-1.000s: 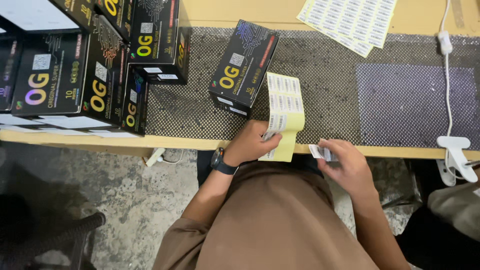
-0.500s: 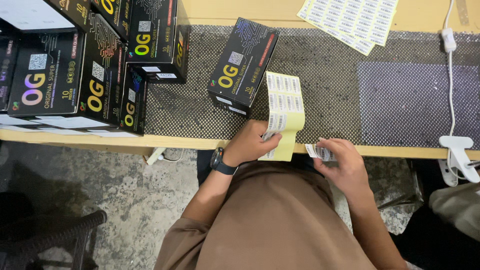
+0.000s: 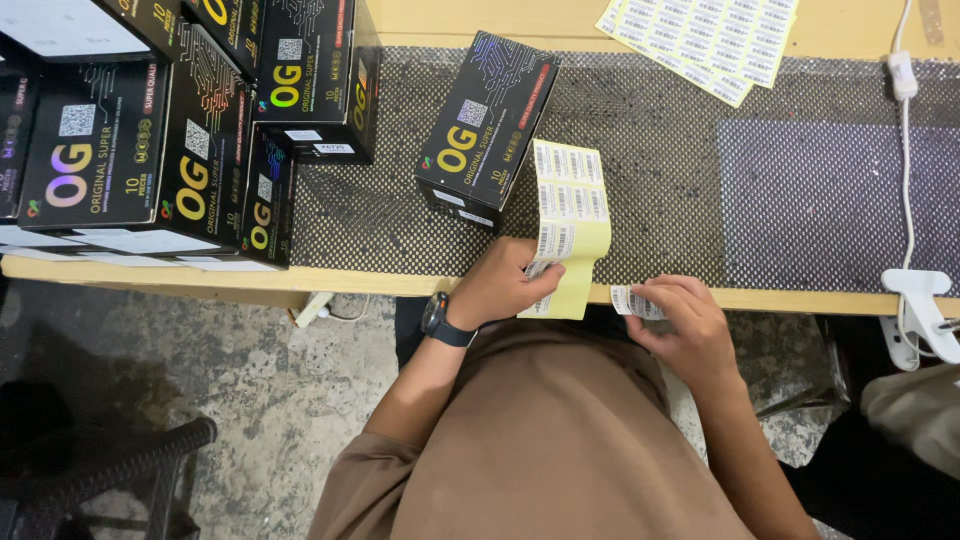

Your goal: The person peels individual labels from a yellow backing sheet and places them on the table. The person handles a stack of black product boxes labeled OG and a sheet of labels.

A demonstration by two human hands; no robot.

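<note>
The left hand (image 3: 500, 285) pinches the lower edge of a yellow backing sheet (image 3: 567, 225) that carries rows of small white barcode stickers; thumb and fingers are closed on the paper just at the near edge of the counter (image 3: 380, 283). The sheet runs up and away from that hand, its upper part lying on the dark mesh mat (image 3: 680, 200) and its bottom hanging a little past the counter edge. A dark wristwatch (image 3: 440, 320) sits on the left wrist.

Just beside it, to the right, the right hand (image 3: 685, 325) holds a single white sticker (image 3: 632, 300) between thumb and fingertips, fingers curled narrowly around it. The sticker is close to the sheet's lower right corner; whether it touches the sheet cannot be told.

Just beyond the left hand, touching the sheet's left edge, a black box (image 3: 485, 125) with gold and white print lies tilted on the mat. Farther to the left of the hands stands a stack of similar black boxes (image 3: 180, 140). Well beyond the right hand, at the far side of the counter, lies another label sheet (image 3: 700, 40). To the right of the right hand a white cable (image 3: 905, 150) runs down to a white clamp (image 3: 920, 310) on the counter edge.
</note>
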